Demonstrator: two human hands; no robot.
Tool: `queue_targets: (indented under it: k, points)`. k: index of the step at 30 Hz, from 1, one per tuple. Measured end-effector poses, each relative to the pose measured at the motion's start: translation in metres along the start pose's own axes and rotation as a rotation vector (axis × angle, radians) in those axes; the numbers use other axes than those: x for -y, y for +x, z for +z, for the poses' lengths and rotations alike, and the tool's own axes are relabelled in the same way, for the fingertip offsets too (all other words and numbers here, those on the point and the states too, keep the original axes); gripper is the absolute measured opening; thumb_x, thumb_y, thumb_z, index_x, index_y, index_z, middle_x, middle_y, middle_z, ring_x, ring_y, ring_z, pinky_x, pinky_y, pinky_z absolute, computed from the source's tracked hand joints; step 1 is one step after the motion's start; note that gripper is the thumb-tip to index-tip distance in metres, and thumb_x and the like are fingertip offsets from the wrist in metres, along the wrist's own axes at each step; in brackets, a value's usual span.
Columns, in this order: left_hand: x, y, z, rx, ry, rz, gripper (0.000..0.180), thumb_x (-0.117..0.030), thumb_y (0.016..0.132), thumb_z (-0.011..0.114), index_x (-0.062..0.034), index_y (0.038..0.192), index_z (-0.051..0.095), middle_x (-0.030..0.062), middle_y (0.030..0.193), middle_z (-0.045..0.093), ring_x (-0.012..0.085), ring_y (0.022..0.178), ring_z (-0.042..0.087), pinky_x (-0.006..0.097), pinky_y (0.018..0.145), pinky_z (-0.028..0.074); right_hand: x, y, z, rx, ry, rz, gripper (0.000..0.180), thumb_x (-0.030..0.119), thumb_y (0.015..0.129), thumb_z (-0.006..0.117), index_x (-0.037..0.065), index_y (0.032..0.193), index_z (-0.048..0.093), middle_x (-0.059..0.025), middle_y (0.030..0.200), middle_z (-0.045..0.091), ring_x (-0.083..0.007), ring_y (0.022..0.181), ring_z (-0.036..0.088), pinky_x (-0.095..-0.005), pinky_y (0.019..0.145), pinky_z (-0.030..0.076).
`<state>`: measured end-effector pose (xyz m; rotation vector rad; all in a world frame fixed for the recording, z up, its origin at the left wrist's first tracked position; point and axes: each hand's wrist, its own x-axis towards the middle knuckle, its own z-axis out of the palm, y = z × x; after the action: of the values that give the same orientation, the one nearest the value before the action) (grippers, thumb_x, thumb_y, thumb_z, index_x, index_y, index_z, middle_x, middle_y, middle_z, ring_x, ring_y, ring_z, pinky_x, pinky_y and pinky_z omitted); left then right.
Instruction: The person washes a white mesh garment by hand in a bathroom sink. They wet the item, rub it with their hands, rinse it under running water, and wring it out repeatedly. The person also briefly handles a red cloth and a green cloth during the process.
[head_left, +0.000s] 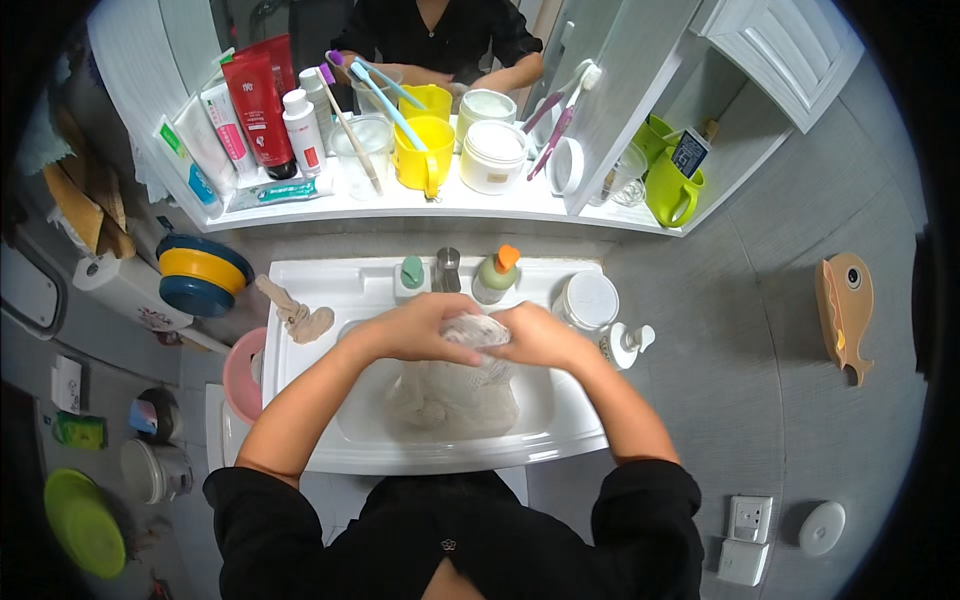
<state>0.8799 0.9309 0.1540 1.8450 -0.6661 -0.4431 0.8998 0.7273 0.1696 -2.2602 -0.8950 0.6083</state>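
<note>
The pale cloth [476, 330] is bunched up between the person's two hands, just above the middle of the white sink [540, 402]. From where I stand, the left hand [420, 326] has its fingers over the top of the bundle and its thumb beneath, closed on the left side of it; the right hand [537, 336] grips the right side, fingers curled in. I can't make out what kind of garment it is.

Below, in the bowl, lies a greyish, sheer-looking mass of fabric [455, 400]; whether it is one piece with the bundle above, the hands hide from me.

How far along is this? Somewhere in the middle, I'd judge: the bundle is being worked and is not laid aside, and the mass in the bowl is not lifted out. A beige twisted cloth [300, 312] rests on the sink's left ledge, out of both hands; finished or waiting, I can't say.

Along the back ledge stand a green-capped bottle [411, 280], the tap [448, 268] and a green bottle with an orange pump [493, 278]. A white tub [588, 302] and a white pump bottle [624, 345] sit at the right, and a pink basin [240, 378] is just beside the sink on the left.
</note>
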Motion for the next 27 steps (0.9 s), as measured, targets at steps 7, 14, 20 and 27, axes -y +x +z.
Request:
queue_targets:
  k: [7, 14, 20, 27]
  points:
    - [0.073, -0.047, -0.032, 0.011, 0.656, -0.339, 0.028, -0.027, 0.072, 0.066, -0.0005, 0.081, 0.061, 0.0152, 0.065, 0.058, 0.0226, 0.059, 0.055, 0.032, 0.059, 0.044, 0.001, -0.037, -0.07, -0.339, 0.506, -0.005, 0.016, 0.012, 0.073, 0.067, 0.005, 0.068, 0.053, 0.0034, 0.064, 0.053, -0.0032, 0.061, 0.047, -0.0204, 0.054, 0.038]
    - [0.02, -0.108, -0.093, -0.765, 0.553, -0.205, 0.016, -0.009, 0.072, 0.058, -0.0009, 0.085, 0.063, 0.0133, 0.07, 0.062, 0.0185, 0.061, 0.058, 0.028, 0.06, 0.044, -0.008, -0.073, -0.12, -0.446, -0.342, 0.102, 0.015, 0.006, 0.067, 0.065, -0.001, 0.076, 0.055, -0.0102, 0.062, 0.053, -0.0168, 0.057, 0.051, -0.028, 0.055, 0.041]
    - [-0.072, -0.114, -0.138, -1.124, 0.706, 0.137, 0.019, 0.0, 0.07, 0.055, 0.0022, 0.088, 0.06, 0.0045, 0.07, 0.061, 0.0055, 0.067, 0.052, 0.021, 0.06, 0.042, 0.004, -0.089, -0.144, -0.774, -0.68, 0.006, 0.016, 0.004, 0.059, 0.064, -0.001, 0.072, 0.058, -0.0162, 0.069, 0.056, -0.0332, 0.063, 0.054, -0.0362, 0.057, 0.043]
    - [-0.14, -0.134, -0.175, -1.278, 0.667, 0.226, 0.016, -0.004, 0.08, 0.053, 0.0012, 0.093, 0.061, -0.0001, 0.081, 0.059, 0.0049, 0.074, 0.051, 0.017, 0.067, 0.04, -0.011, -0.107, -0.174, -0.905, -0.303, 0.003, 0.011, 0.006, 0.075, 0.064, -0.002, 0.074, 0.056, 0.0005, 0.067, 0.052, -0.0066, 0.063, 0.047, -0.0223, 0.057, 0.039]
